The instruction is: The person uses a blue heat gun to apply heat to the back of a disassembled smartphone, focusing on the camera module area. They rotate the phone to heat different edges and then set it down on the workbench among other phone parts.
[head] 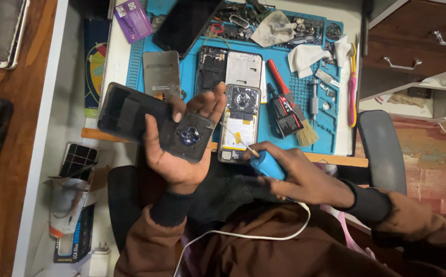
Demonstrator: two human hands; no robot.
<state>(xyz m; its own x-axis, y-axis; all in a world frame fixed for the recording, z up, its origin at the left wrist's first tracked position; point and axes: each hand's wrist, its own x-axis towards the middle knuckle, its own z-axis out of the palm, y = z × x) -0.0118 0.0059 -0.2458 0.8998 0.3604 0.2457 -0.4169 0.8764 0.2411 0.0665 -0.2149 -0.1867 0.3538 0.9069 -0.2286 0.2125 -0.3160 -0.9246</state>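
Observation:
My left hand [177, 154] holds a dark phone back cover [141, 118] with a round camera cutout, palm up, thumb across its upper edge. My right hand [300, 177] grips a blue electric screwdriver [266, 164] with a white cord trailing toward my lap. Its thin bit points up left at an opened phone [240, 123] lying on the blue work mat [192, 82], battery and round camera module exposed.
On the mat lie another opened phone frame [230, 69], a grey panel [161, 74], a black glue tube [285, 114], a red-handled brush [292, 102], cloths [274, 28] and small tools. A dark tablet-like screen [184, 23] leans at the top. A chair armrest [382, 149] is at right, drawers beyond.

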